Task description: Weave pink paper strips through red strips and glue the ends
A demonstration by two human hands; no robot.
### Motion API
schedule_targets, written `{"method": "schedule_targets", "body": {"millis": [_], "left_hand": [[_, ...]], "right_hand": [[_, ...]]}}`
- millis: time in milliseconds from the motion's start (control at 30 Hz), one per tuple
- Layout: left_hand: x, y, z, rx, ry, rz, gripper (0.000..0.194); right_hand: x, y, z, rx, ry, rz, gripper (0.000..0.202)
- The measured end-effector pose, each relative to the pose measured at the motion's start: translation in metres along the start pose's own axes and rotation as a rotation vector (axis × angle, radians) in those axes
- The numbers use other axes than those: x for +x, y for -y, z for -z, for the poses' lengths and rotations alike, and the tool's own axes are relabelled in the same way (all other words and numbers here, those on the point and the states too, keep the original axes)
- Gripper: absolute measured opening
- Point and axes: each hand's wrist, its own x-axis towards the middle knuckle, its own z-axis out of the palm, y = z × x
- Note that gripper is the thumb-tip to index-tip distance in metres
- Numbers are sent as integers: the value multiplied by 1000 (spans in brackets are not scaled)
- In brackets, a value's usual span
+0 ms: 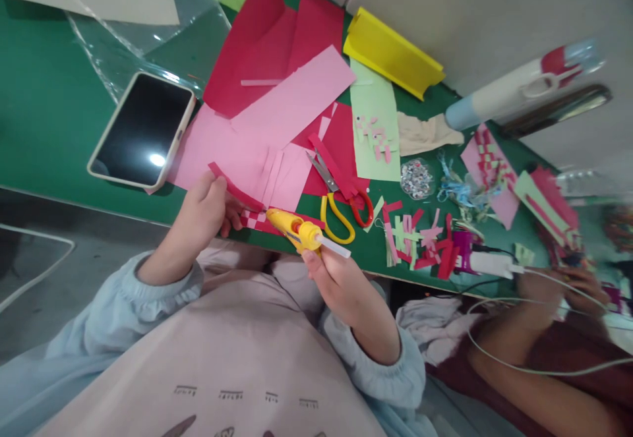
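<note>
My right hand (pixel 329 272) is wrapped around a yellow hot glue gun (pixel 291 226), with a whitish glue stick (pixel 336 247) poking out of its back end. The gun's nozzle points left toward a red paper strip (pixel 242 194). That strip's upper end is pinched in my left hand (pixel 210 203). Below it lies a red and pink woven paper piece (pixel 254 218), partly hidden by the gun and my left fingers. Pink paper (pixel 222 147) spreads under the work. Scissors (pixel 339 206) with yellow and red handles rest just right of the gun.
A phone (pixel 143 130) lies to the left. Red sheets (pixel 257 41), a yellow folded tray (pixel 393 51), a box of small beads or eyes (pixel 417 178) and cut paper strips (pixel 415 236) cover the table. At right, a co-worker's hands (pixel 558 285) are beside a white cable (pixel 558 279).
</note>
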Motion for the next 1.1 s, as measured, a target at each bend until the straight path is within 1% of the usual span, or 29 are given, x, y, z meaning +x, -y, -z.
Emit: {"method": "schedule_targets", "body": {"millis": [167, 533, 800, 1100], "left_hand": [[2, 2, 0, 5, 0, -4, 21], [3, 5, 1, 19, 9, -11, 19], [4, 6, 1, 10, 11, -23, 20], [4, 6, 1, 9, 5, -9, 17]], "right_hand": [[0, 1, -1, -42, -13, 32, 26], [0, 4, 3, -21, 0, -12, 27], [1, 1, 2, -13, 5, -34, 30], [1, 0, 0, -17, 4, -11, 31]]}}
